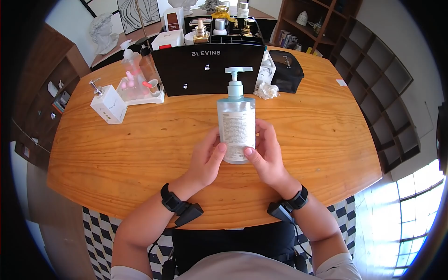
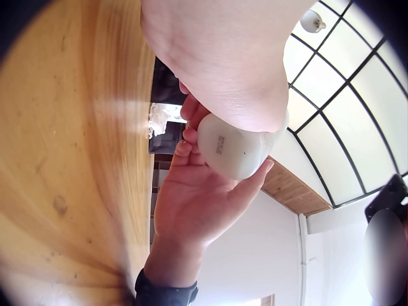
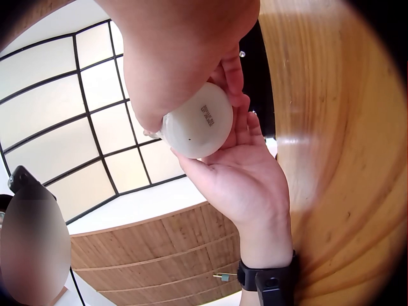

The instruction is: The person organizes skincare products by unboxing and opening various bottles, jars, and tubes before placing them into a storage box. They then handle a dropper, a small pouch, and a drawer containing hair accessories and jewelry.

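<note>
Between both hands is a clear pump bottle (image 1: pixel 237 126) with a pale blue pump head and a white label of small print facing the person. My left hand (image 1: pixel 208 156) grips its lower left side, thumb on the front. On the opposite side my right hand (image 1: pixel 267 156) holds it the same way, with fingers wrapped behind. In the left wrist view the round bottle base (image 2: pixel 233 150) shows a small printed stamp, held up off the table. The same base (image 3: pixel 199 121) appears in the right wrist view between the palms.
A black organizer box (image 1: pixel 210 70) full of cosmetics stands at the table's back. Left of it are a white tray (image 1: pixel 144 99) with bottles and a white soap dispenser (image 1: pixel 109 105). Crumpled tissue (image 1: pixel 267 91) and a black mesh pouch (image 1: pixel 287 72) sit to the right on the wooden table (image 1: pixel 140 154).
</note>
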The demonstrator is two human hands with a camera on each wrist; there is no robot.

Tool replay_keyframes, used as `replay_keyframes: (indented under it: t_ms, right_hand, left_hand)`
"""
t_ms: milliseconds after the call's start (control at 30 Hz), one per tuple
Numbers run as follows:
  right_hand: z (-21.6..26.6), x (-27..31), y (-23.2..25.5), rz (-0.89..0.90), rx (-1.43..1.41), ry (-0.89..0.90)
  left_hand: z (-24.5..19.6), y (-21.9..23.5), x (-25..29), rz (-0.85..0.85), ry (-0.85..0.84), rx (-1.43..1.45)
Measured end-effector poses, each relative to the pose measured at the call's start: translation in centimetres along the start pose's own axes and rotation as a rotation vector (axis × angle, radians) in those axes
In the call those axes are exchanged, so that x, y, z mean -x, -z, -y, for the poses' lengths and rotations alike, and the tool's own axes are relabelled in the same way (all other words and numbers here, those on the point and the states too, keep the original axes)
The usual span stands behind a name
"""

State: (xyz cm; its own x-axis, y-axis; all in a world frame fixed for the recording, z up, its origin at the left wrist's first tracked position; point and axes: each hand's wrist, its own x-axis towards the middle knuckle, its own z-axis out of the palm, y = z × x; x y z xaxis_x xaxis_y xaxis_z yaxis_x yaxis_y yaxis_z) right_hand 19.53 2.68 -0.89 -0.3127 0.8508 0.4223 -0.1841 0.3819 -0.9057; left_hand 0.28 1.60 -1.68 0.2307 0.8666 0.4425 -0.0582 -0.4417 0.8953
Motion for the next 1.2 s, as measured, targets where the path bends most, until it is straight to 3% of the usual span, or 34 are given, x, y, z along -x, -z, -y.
replay_keyframes:
  t_ms: [1200]
  right_hand:
    - [-0.01,0.09,0.13,0.000,0.053,-0.023]
  left_hand:
    - [0.17,-0.05,0.29,-0.030,0.050,0.017]
